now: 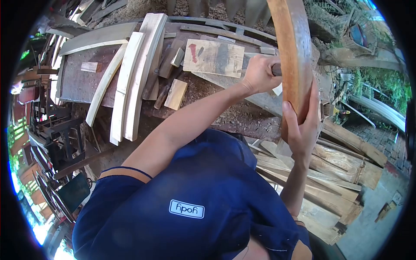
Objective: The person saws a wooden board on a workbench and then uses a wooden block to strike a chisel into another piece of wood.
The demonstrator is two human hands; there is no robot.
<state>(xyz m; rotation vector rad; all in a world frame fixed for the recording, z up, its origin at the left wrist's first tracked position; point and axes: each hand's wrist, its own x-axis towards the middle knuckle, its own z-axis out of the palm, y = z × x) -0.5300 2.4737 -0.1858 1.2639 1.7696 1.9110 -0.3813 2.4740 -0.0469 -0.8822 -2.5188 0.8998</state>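
Long curved reddish-brown wooden slat (pixel 292 52) held upright above the tabletop's (pixel 73 82) right edge, right hand (pixel 303 125) wrapped round its lower part. Left hand (pixel 259 74) closed on dark tool handle (pixel 276 69). Risk judged: tool slipping toward right-hand fingers; slat twisting loose

Right hand (pixel 303 125) grips curved reddish plank (pixel 292 52), held upright. Left hand (pixel 258 73) closed on dark tool handle (pixel 276 69) against it, above workbench (pixel 78 82).

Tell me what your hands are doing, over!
Left hand shut on dark tool handle. Right hand gripping curved reddish-brown wooden plank, held upright. Nothing in the way.
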